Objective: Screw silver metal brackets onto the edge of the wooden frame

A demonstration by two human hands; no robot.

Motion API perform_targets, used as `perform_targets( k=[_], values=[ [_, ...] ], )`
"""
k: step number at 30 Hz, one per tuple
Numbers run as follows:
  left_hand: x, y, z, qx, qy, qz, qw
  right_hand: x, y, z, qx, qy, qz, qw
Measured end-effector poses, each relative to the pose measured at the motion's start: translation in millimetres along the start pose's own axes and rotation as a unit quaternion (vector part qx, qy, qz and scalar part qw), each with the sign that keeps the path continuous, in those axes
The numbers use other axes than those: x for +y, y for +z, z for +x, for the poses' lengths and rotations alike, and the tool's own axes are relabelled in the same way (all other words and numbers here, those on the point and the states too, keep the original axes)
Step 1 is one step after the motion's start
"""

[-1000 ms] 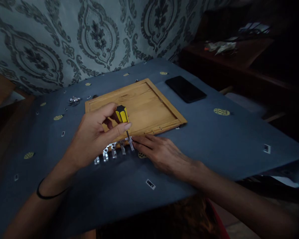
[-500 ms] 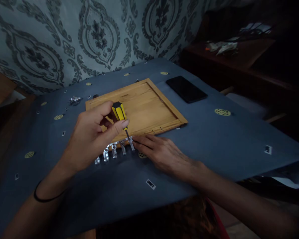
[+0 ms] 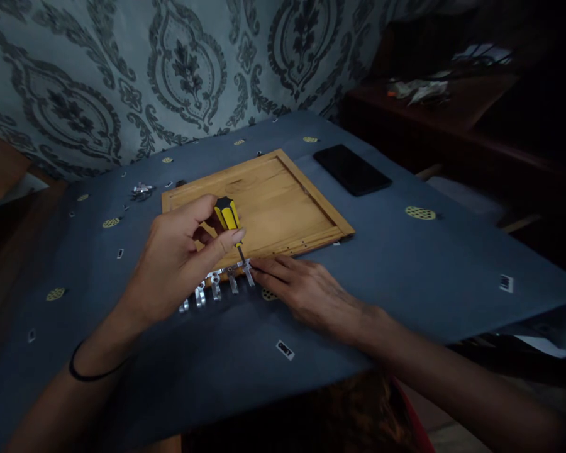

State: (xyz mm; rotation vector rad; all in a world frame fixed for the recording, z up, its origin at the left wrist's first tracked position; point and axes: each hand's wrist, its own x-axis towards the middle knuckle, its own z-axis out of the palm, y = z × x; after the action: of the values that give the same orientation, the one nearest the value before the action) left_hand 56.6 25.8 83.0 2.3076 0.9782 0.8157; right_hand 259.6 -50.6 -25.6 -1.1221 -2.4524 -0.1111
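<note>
My left hand [image 3: 179, 261] is closed round a small yellow and black screwdriver [image 3: 229, 217], held nearly upright with its tip down at the near edge of a wooden panel [image 3: 283, 201]. A row of several silver metal hooks [image 3: 214, 284] lies along that near edge. My right hand [image 3: 306, 292] rests flat on the blue table cover [image 3: 405, 264], its fingers stretched out and pressing the rightmost hook beside the screwdriver tip.
A black phone [image 3: 351, 168] lies beyond the panel on the right. A small heap of metal parts [image 3: 140, 190] sits at the back left. Small stickers dot the cover. A dark wooden shelf [image 3: 434, 107] stands at the right, patterned wallpaper behind.
The screwdriver handle has turned and tilted slightly in my left fingers. My right hand and the panel have stayed where they were.
</note>
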Motion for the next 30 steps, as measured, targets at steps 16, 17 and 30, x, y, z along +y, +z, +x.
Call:
perform_targets(
  k=[16,17,30],
  values=[
    [-3.0,2.9,0.6,-0.001,-0.022,-0.013,1.0,-0.3,-1.1,-0.3,0.019,-0.004,-0.009,1.0],
    [-3.2,1.3,0.9,-0.002,-0.014,-0.011,1.0,-0.3,-1.3,-0.1,0.017,-0.005,-0.006,1.0],
    [-2.3,-6.6,5.3,-0.051,0.059,-0.05,0.996,-1.0,-1.5,0.7,0.004,0.002,-0.015,1.0]
  ],
)
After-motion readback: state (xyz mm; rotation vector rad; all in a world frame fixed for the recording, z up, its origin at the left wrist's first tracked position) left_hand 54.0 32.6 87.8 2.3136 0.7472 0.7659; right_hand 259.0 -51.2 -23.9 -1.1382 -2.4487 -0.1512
